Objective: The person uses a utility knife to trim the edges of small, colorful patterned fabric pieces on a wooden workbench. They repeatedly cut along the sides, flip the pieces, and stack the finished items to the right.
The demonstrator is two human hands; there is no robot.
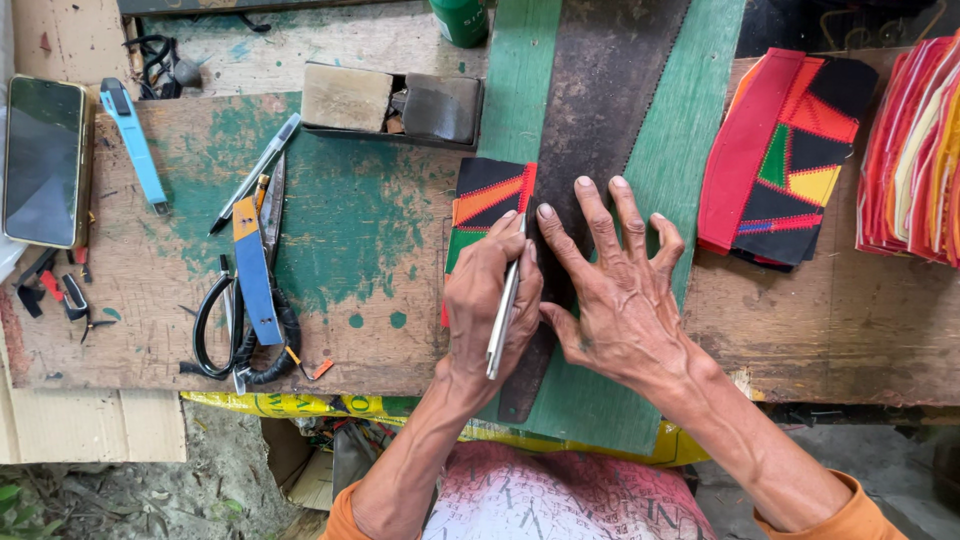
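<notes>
Left hand point(490, 295) grips slim metal blade point(503, 318) — patchwork fabric point(487, 205) beneath.

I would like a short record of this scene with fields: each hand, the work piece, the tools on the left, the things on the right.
left hand: holds a slim metal pen-like tool, tip against the saw blade's edge
right hand: pressed flat, fingers spread, on the rusty saw blade
work piece: patchwork fabric piece on a green board, partly under the blade
left side: smartphone, blue utility knife, scissors
right side: sewn patchwork pieces, fabric stack
</notes>
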